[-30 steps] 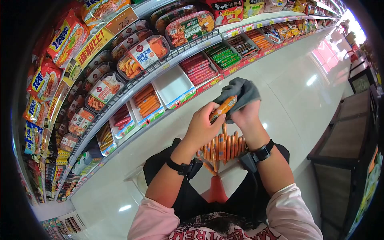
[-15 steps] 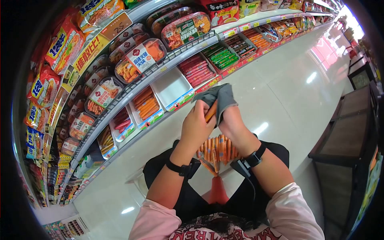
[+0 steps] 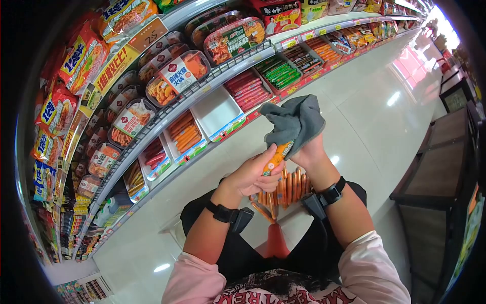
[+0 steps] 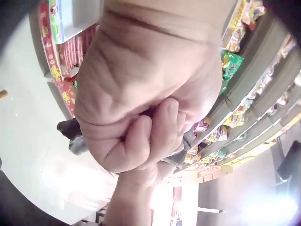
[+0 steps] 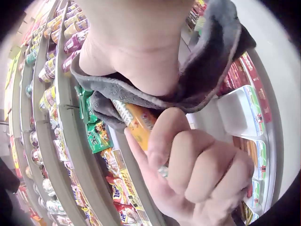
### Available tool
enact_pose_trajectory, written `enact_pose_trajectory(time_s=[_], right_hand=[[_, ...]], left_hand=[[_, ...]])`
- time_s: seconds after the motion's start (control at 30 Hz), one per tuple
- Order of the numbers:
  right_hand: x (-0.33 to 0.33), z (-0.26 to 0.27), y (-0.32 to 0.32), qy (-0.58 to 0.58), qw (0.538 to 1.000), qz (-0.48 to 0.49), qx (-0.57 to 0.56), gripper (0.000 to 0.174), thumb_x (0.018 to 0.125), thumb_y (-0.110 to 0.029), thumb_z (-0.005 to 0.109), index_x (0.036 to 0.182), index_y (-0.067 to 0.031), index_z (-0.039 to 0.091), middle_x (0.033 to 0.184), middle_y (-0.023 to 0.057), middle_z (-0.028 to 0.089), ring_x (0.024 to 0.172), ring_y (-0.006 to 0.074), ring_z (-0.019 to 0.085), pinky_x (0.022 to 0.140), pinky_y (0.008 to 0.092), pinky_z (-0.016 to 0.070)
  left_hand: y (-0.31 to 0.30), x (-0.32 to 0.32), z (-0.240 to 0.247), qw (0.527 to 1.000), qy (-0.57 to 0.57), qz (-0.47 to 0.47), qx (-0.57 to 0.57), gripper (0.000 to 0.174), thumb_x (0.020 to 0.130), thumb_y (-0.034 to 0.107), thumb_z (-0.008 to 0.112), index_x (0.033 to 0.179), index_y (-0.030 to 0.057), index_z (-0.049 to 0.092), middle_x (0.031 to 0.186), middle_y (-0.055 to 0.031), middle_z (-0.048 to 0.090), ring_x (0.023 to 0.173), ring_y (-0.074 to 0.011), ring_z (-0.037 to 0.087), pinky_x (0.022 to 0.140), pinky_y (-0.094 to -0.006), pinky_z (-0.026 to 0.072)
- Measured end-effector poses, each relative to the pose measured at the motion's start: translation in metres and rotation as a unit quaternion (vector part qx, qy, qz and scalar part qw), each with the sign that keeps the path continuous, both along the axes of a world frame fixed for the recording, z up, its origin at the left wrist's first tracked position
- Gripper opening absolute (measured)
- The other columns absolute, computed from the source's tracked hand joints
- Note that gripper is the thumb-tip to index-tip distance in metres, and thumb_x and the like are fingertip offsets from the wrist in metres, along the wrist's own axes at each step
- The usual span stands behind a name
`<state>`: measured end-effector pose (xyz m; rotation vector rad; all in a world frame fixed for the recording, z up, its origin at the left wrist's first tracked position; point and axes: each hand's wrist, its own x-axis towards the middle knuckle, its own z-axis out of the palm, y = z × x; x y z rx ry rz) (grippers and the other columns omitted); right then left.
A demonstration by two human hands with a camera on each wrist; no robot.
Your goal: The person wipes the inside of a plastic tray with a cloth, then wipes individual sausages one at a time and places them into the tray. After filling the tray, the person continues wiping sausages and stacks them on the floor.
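Observation:
An orange wrapped sausage (image 3: pixel 277 160) is gripped by my left hand (image 3: pixel 254 175), its fingers curled around the lower end. My right hand (image 3: pixel 310 150) holds a grey cloth (image 3: pixel 296 121) draped over its fingers, and the cloth touches the sausage's upper end. In the right wrist view the orange wrapper (image 5: pixel 141 123) shows between the cloth (image 5: pixel 200 70) and the left hand's fingers (image 5: pixel 207 165). The left wrist view shows the left hand (image 4: pixel 146 103) curled tight, with the sausage hidden. Below the hands, several similar sausages (image 3: pixel 289 188) lie in a row.
Shelves of packaged food curve along the left and top. On the lowest shelf stand an empty white tray (image 3: pixel 215 112), a tray of orange sausages (image 3: pixel 185 133) and one of red sticks (image 3: pixel 248 90). A dark rack (image 3: pixel 428 162) stands at the right.
The hands came together toward the left, then the right hand and cloth moved back to the right. The sausage, mostly covered half a second ago, shows more now, and the left hand sits lower.

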<state>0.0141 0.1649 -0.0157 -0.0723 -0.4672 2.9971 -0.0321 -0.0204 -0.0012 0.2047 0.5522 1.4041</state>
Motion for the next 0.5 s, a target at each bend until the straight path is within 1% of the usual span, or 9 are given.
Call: enact_pose_trajectory(time_s=[0.1,0.13,0.17,0.2,0.23,0.27,0.3,0.4,0.5], right_hand=[[0.001,0.001,0.000,0.015,0.999,-0.016,0.030,0.060,0.105,-0.057,0.049,0.135,-0.0052,0.053,0.132,0.0175,0.064,0.101,0.0293,0.069,0.086,0.0446,0.0570],[0.001,0.002,0.000,-0.013,0.998,-0.022,0.049,0.058,0.106,-0.057,0.049,0.132,-0.0055,0.054,0.130,0.0166,0.064,0.100,0.0300,0.069,0.086,0.0450,0.0568],[-0.001,0.002,-0.002,-0.040,0.997,-0.027,0.068,0.056,0.106,-0.056,0.048,0.130,-0.0058,0.054,0.129,0.0158,0.064,0.100,0.0307,0.069,0.087,0.0454,0.0566],[-0.003,0.003,-0.002,-0.067,0.993,-0.033,0.086,0.055,0.106,-0.056,0.048,0.128,-0.0060,0.054,0.128,0.0150,0.065,0.100,0.0314,0.069,0.087,0.0458,0.0564],[-0.005,-0.002,-0.001,-0.089,0.990,-0.060,0.095,0.052,0.107,-0.056,0.047,0.124,-0.0064,0.054,0.123,0.0147,0.065,0.098,0.0318,0.069,0.087,0.0460,0.0564],[-0.008,-0.008,0.000,-0.110,0.985,-0.088,0.103,0.050,0.107,-0.055,0.046,0.120,-0.0068,0.054,0.119,0.0145,0.065,0.096,0.0323,0.069,0.087,0.0462,0.0564],[-0.010,-0.009,0.000,-0.132,0.978,-0.115,0.112,0.049,0.108,-0.054,0.045,0.116,-0.0072,0.054,0.114,0.0143,0.066,0.094,0.0327,0.069,0.086,0.0465,0.0564],[-0.010,-0.007,0.002,-0.173,0.967,-0.180,0.057,0.043,0.108,-0.051,0.047,0.108,-0.0081,0.052,0.094,0.0103,0.062,0.079,0.0309,0.064,0.078,0.0454,0.0565],[-0.006,0.000,0.019,-0.082,0.969,-0.212,0.094,0.044,0.108,-0.051,0.045,0.104,-0.0078,0.053,0.093,0.0100,0.062,0.082,0.0303,0.063,0.081,0.0442,0.0559]], left_hand=[[0.006,0.003,0.001,0.971,0.207,0.071,-0.098,0.056,0.111,0.058,0.039,0.080,0.0128,0.049,0.055,0.0085,0.034,0.046,-0.0061,0.030,0.045,-0.0258,0.0231],[0.009,0.003,-0.008,0.931,0.324,0.113,-0.126,0.054,0.109,0.057,0.045,0.081,0.0112,0.051,0.055,0.0057,0.039,0.046,-0.0101,0.036,0.046,-0.0280,0.0286],[0.013,0.003,-0.022,0.874,0.436,0.154,-0.152,0.053,0.106,0.057,0.051,0.082,0.0095,0.052,0.055,0.0028,0.045,0.045,-0.0141,0.042,0.047,-0.0303,0.0341],[0.017,0.004,-0.021,0.801,0.540,0.191,-0.174,0.053,0.104,0.057,0.057,0.083,0.0079,0.054,0.056,0.0000,0.050,0.045,-0.0180,0.048,0.047,-0.0326,0.0396],[0.019,0.005,-0.020,0.700,0.658,0.187,-0.207,0.051,0.102,0.055,0.061,0.082,0.0073,0.055,0.058,-0.0036,0.054,0.048,-0.0230,0.053,0.050,-0.0356,0.0429],[0.019,0.007,-0.019,0.581,0.759,0.178,-0.235,0.050,0.100,0.052,0.064,0.081,0.0067,0.056,0.060,-0.0072,0.059,0.052,-0.0279,0.058,0.053,-0.0385,0.0462],[0.020,0.009,-0.012,0.447,0.841,0.165,-0.257,0.049,0.098,0.050,0.067,0.081,0.0061,0.057,0.062,-0.0108,0.063,0.055,-0.0328,0.062,0.055,-0.0415,0.0494],[0.020,0.007,-0.002,0.397,0.870,0.176,-0.233,0.048,0.096,0.050,0.070,0.079,0.0065,0.057,0.064,-0.0163,0.063,0.062,-0.0387,0.065,0.057,-0.0453,0.0505],[0.018,0.006,-0.001,0.450,0.837,0.175,-0.256,0.048,0.098,0.049,0.068,0.080,0.0062,0.057,0.062,-0.0156,0.061,0.057,-0.0378,0.061,0.057,-0.0446,0.0498]])
